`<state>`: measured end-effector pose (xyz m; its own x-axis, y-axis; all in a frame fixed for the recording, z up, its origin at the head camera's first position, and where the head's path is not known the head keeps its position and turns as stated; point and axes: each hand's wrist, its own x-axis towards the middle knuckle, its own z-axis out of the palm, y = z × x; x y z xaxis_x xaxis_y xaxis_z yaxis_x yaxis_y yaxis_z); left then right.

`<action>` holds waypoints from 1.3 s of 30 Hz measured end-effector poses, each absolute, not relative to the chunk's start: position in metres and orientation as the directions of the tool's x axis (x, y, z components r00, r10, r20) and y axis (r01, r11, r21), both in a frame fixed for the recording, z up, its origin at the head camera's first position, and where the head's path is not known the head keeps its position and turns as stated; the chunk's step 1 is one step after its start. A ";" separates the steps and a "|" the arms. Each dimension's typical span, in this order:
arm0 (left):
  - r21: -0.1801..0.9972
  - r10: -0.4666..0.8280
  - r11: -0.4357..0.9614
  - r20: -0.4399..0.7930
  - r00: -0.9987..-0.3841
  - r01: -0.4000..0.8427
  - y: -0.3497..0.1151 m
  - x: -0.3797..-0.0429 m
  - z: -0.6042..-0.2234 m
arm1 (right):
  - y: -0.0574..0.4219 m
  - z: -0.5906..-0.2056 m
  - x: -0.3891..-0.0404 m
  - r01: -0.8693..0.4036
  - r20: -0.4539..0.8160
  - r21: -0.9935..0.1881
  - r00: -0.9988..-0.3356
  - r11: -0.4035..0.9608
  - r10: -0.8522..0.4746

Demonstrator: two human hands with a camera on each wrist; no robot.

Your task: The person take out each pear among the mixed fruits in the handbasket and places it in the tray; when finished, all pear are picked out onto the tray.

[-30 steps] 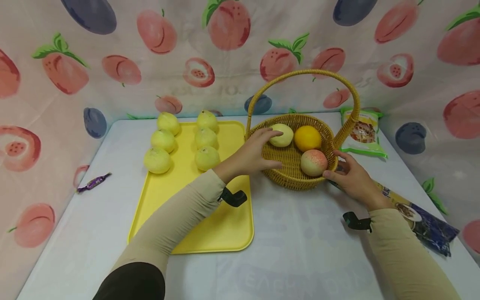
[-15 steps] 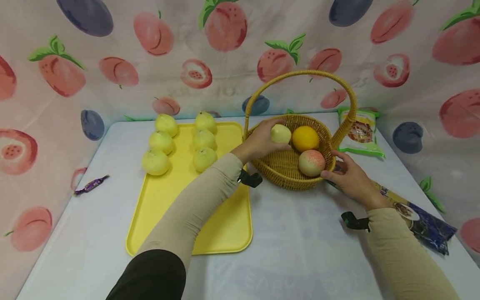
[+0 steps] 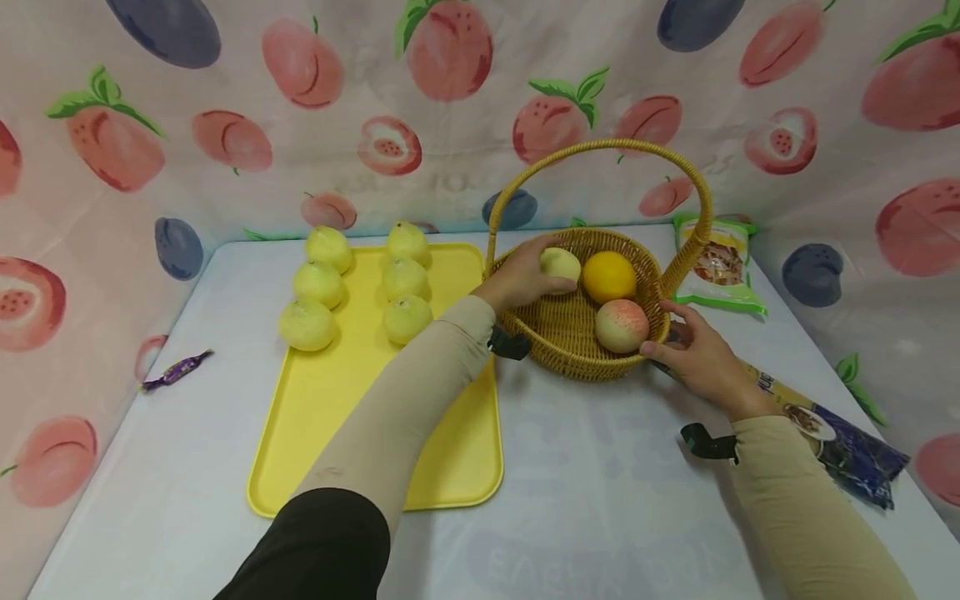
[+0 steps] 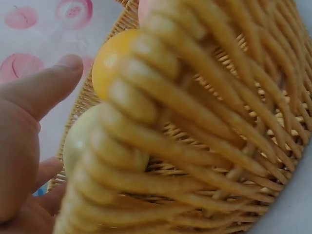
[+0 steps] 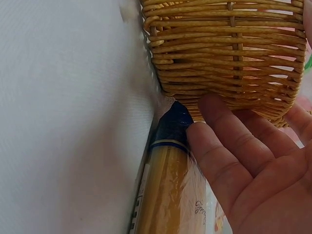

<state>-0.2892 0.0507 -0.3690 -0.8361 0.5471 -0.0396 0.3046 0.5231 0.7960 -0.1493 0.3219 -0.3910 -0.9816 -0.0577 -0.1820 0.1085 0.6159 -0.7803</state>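
A woven wicker basket (image 3: 577, 362) with a tall handle holds a pale green round fruit (image 3: 561, 265), an orange (image 3: 609, 277) and a peach (image 3: 622, 326). My left hand (image 3: 520, 275) reaches over the basket's left rim and grips the pale fruit, fingers at its far side and thumb at its near side. In the left wrist view the rim covers part of this fruit (image 4: 80, 141). On the basket's right side, my right hand (image 3: 701, 358) holds the rim with the thumb on top. Its fingers lie against the woven wall in the right wrist view.
Left of the basket, a yellow tray (image 3: 375, 433) bears two rows of pale yellow-green fruits (image 3: 405, 319). A purple-wrapped candy (image 3: 177, 370) lies at far left. Behind the basket's right side is a green snack bag (image 3: 720, 262); a long blue-and-yellow noodle pack (image 3: 847, 450) lies partly under the right arm.
My left hand has moved right and down into the basket, its fingers closing around the pale fruit. The right hand keeps its place on the rim.
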 end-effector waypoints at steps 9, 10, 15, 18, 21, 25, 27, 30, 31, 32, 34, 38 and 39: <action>0.766 0.515 0.588 -0.105 -0.851 0.261 0.055 -0.291 -0.370 | 0.323 -0.391 -0.149 0.105 -0.181 -0.792 -0.981 0.601 -0.067; 0.756 0.514 0.599 -0.111 -0.850 0.264 0.055 -0.291 -0.370 | 0.323 -0.392 -0.149 0.104 -0.179 -0.793 -0.982 0.600 -0.066; 0.684 0.524 0.666 -0.144 -0.839 0.298 0.056 -0.291 -0.369 | 0.322 -0.392 -0.149 0.102 -0.180 -0.800 -0.981 0.591 -0.073; 0.647 0.534 0.690 -0.153 -0.831 0.324 0.057 -0.291 -0.368 | 0.322 -0.392 -0.149 0.104 -0.182 -0.799 -0.980 0.593 -0.074; 0.643 0.542 0.694 -0.172 -0.823 0.323 0.058 -0.290 -0.369 | 0.322 -0.392 -0.149 0.113 -0.188 -0.795 -0.980 0.595 -0.066; 0.645 0.553 0.695 -0.196 -0.810 0.319 0.059 -0.291 -0.370 | 0.324 -0.393 -0.150 0.116 -0.190 -0.800 -0.980 0.588 -0.065; 0.633 0.571 0.693 -0.189 -0.799 0.345 0.059 -0.291 -0.372 | 0.324 -0.393 -0.150 0.115 -0.189 -0.802 -0.980 0.586 -0.068; 0.617 0.593 0.690 -0.181 -0.785 0.379 0.060 -0.292 -0.374 | 0.323 -0.393 -0.150 0.117 -0.192 -0.800 -0.979 0.588 -0.067; 0.618 0.594 0.689 -0.182 -0.784 0.379 0.060 -0.292 -0.374 | 0.323 -0.393 -0.150 0.118 -0.193 -0.800 -0.979 0.589 -0.066; 0.619 0.592 0.690 -0.185 -0.784 0.375 0.060 -0.291 -0.374 | 0.323 -0.392 -0.150 0.118 -0.193 -0.798 -0.979 0.591 -0.065; 0.622 0.576 0.698 -0.195 -0.794 0.354 0.060 -0.290 -0.374 | 0.322 -0.392 -0.149 0.118 -0.193 -0.797 -0.979 0.593 -0.065; 0.621 0.563 0.704 -0.193 -0.804 0.344 0.061 -0.289 -0.373 | 0.323 -0.392 -0.149 0.116 -0.193 -0.800 -0.979 0.588 -0.069; 0.616 0.572 0.702 -0.191 -0.797 0.356 0.062 -0.289 -0.373 | 0.323 -0.392 -0.149 0.117 -0.193 -0.800 -0.979 0.588 -0.068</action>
